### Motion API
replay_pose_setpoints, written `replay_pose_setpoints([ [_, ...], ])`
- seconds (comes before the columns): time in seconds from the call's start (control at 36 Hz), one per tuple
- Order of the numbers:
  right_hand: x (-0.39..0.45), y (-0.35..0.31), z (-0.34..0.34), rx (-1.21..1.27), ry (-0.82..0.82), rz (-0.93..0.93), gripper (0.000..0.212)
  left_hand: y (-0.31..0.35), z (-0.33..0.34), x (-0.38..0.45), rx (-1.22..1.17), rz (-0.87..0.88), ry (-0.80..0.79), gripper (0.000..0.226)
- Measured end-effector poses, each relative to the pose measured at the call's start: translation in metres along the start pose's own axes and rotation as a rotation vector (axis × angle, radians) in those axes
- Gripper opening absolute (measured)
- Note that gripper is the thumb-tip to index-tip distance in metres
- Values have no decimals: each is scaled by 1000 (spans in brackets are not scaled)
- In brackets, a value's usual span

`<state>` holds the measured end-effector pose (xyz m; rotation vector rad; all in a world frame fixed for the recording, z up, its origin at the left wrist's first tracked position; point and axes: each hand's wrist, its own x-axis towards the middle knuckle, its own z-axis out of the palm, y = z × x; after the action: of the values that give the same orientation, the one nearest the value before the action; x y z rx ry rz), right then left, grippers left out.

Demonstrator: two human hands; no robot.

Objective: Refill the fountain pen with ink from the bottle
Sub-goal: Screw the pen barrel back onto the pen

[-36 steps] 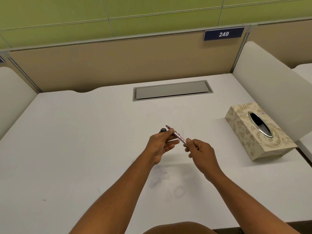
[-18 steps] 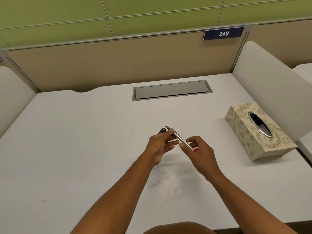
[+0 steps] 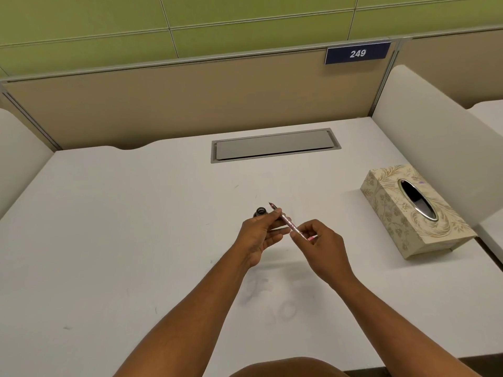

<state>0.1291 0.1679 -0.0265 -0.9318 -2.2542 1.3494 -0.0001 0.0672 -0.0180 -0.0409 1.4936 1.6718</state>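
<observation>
Head view: fountain pen (image 3: 288, 223) held in the air at frame centre, above the white desk (image 3: 136, 227). Long axis runs diagonally, nib pointing to upper left of frame, tail end to lower right.

Left hand (image 3: 260, 234) pinches the front section near the nib between thumb and fingertips; the other fingers are relaxed. Right hand (image 3: 324, 247) has curled fingers pinching the rear of the pen; a pink end shows at its fingers. Both hands are grasping the pen, neither released.

Ink bottle (image 3: 260, 212) stands on the desk just beyond the left hand's knuckles, upper left of the pen, mouth up. It looks uncapped, but it's too small for me to be sure. I see no cap anywhere.

Key relation: the nib already points roughly toward the bottle and sits just to its right. The left hand is nearer the bottle and partly hides it.

My read: the right hand is working the rear end, twisting or drawing it, before or after a dip. I can't tell which. If dipping is next, the pen tilts nib-down and shifts slightly left.

Tissue box (image 3: 413, 210) sits well apart at frame right.
</observation>
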Motion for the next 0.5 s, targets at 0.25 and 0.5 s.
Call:
replay_pose_setpoints([
  [0.25,1,-1,-1,27,-10,54,24,0,3,1,5,-19,-12,32],
  [0.5,4,-1,-5,-17,22,19,16,1,6,2,11,-13,-18,25],
])
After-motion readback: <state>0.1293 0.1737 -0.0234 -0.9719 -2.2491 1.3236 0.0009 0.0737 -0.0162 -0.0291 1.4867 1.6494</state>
